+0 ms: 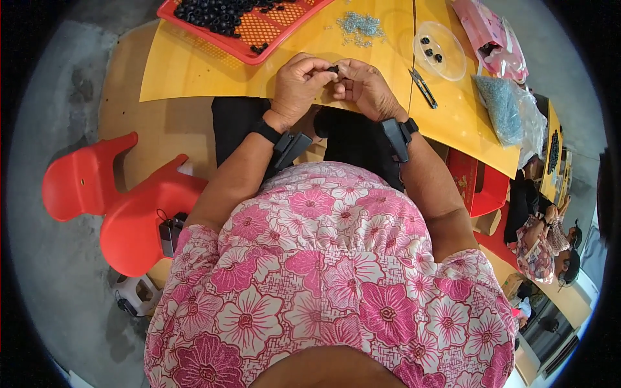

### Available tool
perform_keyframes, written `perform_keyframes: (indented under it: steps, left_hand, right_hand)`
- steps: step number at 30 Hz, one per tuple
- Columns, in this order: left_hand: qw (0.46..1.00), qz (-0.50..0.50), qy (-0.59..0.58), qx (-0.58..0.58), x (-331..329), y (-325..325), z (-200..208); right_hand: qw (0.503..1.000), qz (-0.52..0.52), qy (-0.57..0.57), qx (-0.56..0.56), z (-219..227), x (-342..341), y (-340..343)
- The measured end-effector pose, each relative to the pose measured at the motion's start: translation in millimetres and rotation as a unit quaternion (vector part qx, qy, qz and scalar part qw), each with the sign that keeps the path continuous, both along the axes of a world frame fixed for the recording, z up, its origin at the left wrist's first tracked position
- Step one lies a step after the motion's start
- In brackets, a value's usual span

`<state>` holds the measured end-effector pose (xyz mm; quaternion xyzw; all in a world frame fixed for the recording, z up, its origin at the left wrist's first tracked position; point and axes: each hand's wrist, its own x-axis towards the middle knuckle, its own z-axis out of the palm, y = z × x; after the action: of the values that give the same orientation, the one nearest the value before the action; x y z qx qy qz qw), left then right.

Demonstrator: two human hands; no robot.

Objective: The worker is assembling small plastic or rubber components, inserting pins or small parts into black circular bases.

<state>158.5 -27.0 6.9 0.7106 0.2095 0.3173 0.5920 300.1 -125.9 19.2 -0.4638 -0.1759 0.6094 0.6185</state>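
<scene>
Over the near edge of the yellow table [194, 71], my left hand [299, 85] is closed, with thumb and forefinger pinching a small black part [333, 69]. My right hand [367, 89] meets it from the other side, its thumb and forefinger also on the part; its other fingers are curled. The part is mostly covered by fingertips, so its exact shape is hidden. Beyond the hands lies a loose pile of tiny clear bluish pieces [361, 27]. Black-handled thread snips [422, 88] rest to the right of my right hand.
A red mesh tray [275, 33] holds many black ring-like parts [217, 14]. Right of the pile are a clear round dish [453, 70] with several black parts, a pink bag [488, 39] and a plastic bag of bluish pieces [499, 108]. Red chairs [139, 223] stand left; another person [540, 236] sits right.
</scene>
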Motion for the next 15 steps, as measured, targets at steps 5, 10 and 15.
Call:
perform_keyframes:
  steps: [5, 10, 15]
  left_hand:
    - [1.000, -0.004, -0.025, 0.007, 2, 0, -12]
    - [0.999, 0.017, -0.008, 0.040, 4, -2, -11]
    - [0.998, 0.029, 0.004, 0.060, 4, -3, -6]
  right_hand:
    - [0.997, 0.063, 0.014, -0.031, 6, 0, 5]
    - [0.998, 0.049, 0.020, -0.021, 6, -4, 3]
    - [1.000, 0.022, -0.009, -0.017, 5, -7, 2]
